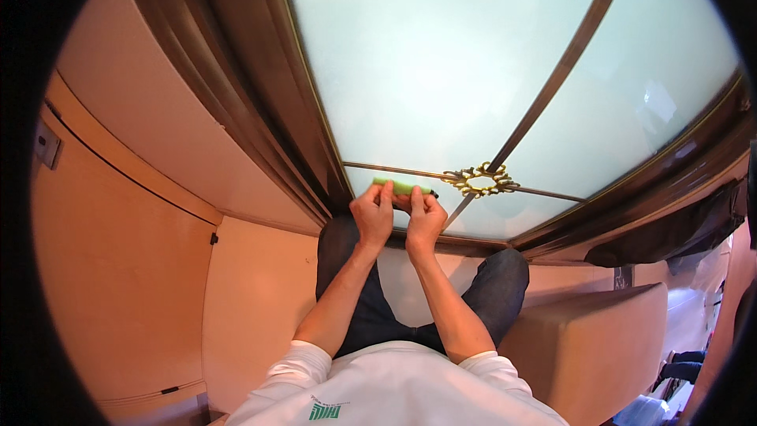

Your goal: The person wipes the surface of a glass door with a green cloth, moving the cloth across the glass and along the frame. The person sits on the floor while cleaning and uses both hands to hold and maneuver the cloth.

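A slim green object [402,186], its kind not clear, lies crosswise between both hands, with a small dark piece at its right end. My left hand [372,213] pinches its left part between thumb and fingertips. With thumb and fingers, my right hand [424,216] grips the right part near the dark end. Both hands are just above the lower part of a frosted glass panel [426,59] in a dark wood frame. To the right of the hands, a gold-coloured ornament [482,181] sits where the panel's thin bars cross.
Dark moulding [248,100] edges the glass on the left. A wooden cabinet door [124,236] stands at far left. A light brown box-like block [591,343] is by my right leg. Dark sheeting [674,231] hangs at right; another person's legs [683,365] show at lower right.
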{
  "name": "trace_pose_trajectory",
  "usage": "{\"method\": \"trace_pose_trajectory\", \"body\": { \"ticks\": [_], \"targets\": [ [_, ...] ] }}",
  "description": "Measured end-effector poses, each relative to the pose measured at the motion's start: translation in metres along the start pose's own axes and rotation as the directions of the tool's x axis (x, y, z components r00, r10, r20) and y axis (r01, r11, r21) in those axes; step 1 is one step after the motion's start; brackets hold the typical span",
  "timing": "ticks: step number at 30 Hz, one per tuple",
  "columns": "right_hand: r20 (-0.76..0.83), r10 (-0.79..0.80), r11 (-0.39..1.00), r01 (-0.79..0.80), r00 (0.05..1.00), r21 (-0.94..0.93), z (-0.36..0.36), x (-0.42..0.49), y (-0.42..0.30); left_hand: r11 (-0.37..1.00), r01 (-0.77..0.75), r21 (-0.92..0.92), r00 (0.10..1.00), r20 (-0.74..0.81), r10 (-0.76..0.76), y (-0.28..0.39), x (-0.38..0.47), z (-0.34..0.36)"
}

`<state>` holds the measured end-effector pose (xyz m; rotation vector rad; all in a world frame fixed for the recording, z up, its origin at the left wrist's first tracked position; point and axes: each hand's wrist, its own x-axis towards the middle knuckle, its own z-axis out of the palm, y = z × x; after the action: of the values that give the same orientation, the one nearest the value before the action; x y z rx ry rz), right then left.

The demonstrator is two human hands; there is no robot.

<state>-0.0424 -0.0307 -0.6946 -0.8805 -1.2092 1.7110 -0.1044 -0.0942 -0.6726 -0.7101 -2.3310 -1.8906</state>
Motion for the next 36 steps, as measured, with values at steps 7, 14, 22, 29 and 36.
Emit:
{"method": "trace_pose_trajectory", "body": {
  "ticks": [7, 14, 22, 29, 36],
  "targets": [
    [0.22, -0.268, 0.925, 0.187, 0.938, 0.332, 0.086, -0.024, -0.129, 0.935, -0.354, -0.03, 0.896, -0.296, 0.33, 0.103, 0.081, -0.059],
    [0.15, -0.227, 0.937, 0.173, 0.962, 0.305, 0.098, -0.026, -0.112, 0.952, -0.296, 0.082, 0.906, -0.293, 0.307, 0.092, 0.076, -0.062],
    [0.017, -0.131, 0.99, 0.13, 0.991, 0.055, 0.061, -0.022, 0.01, 0.964, -0.184, 0.194, 0.949, -0.219, 0.225, -0.007, 0.023, -0.037],
    [-0.038, 0.071, 0.996, -0.073, 0.997, -0.049, 0.034, -0.024, 0.094, 0.945, -0.088, 0.316, 0.982, -0.132, 0.136, -0.086, -0.01, -0.019],
    [-0.132, 0.343, 0.898, -0.366, 0.93, -0.242, 0.036, -0.02, 0.135, 0.964, 0.035, 0.262, 0.999, -0.048, -0.024, -0.111, -0.019, -0.022]
  ]
}}
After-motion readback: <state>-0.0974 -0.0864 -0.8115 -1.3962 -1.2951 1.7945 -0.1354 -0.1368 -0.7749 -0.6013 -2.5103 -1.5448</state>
